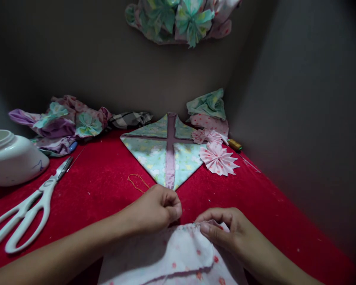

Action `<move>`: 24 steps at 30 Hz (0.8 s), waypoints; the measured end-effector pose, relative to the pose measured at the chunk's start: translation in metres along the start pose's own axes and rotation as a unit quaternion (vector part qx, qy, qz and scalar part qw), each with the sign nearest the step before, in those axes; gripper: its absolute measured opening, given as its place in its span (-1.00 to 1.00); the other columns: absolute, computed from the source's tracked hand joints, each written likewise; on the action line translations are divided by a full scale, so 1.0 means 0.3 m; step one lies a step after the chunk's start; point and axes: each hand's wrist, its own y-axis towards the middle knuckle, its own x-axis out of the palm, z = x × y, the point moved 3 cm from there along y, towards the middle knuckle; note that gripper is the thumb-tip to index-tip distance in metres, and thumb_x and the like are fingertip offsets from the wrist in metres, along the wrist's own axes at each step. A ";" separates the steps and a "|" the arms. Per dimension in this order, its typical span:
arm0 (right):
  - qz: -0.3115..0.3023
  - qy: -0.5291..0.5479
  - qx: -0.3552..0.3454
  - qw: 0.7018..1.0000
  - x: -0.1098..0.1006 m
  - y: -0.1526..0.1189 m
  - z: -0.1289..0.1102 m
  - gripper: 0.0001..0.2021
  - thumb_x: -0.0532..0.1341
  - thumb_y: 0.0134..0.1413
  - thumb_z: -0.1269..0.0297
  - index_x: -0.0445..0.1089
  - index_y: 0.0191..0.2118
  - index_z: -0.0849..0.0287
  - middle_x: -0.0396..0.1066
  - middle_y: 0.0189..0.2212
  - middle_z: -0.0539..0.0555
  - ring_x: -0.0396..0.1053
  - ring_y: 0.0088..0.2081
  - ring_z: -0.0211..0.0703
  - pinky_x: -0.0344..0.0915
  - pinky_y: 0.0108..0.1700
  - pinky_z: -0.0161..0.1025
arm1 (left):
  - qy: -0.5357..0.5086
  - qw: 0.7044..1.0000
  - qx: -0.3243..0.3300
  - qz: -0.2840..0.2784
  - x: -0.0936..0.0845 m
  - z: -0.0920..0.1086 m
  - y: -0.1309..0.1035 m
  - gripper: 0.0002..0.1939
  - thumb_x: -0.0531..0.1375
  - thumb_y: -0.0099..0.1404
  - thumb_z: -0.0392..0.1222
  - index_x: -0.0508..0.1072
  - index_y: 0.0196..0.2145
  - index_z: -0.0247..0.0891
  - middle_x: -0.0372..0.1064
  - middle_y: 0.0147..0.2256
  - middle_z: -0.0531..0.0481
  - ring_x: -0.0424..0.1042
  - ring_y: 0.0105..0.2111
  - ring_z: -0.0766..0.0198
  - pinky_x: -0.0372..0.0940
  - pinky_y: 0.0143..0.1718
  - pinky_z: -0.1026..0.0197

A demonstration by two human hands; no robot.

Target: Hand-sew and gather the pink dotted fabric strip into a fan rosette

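A white cloth with red dots lies at the bottom middle, its top edge slightly gathered. My right hand pinches that edge between thumb and fingers. Just left of it, my left hand is closed in a pinch above the cloth's edge; what its fingertips hold is too small to make out. An orange thread loops on the red surface and runs behind my left hand. Beyond the hands lies a green patterned fabric square with a mauve cross.
White-handled scissors and a white ceramic pot are at left. Pink pleated fabric flowers and a thread spool lie at right. Fabric pieces are heaped at the back; a fabric flower decoration hangs above. Grey walls enclose the red surface.
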 end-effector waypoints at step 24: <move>0.001 0.014 0.007 1.000 0.006 -0.003 -0.009 -0.82 0.25 -0.13 0.21 0.46 -0.44 0.23 0.33 -0.60 -0.03 0.19 -0.55 -0.33 0.09 -0.49 -0.39 | 0.060 0.992 0.046 0.100 -0.041 0.045 -0.021 -0.76 0.03 0.16 -0.12 0.22 -0.59 -0.28 -0.01 -0.66 0.18 -0.03 -0.63 0.43 -0.09 -0.62 0.36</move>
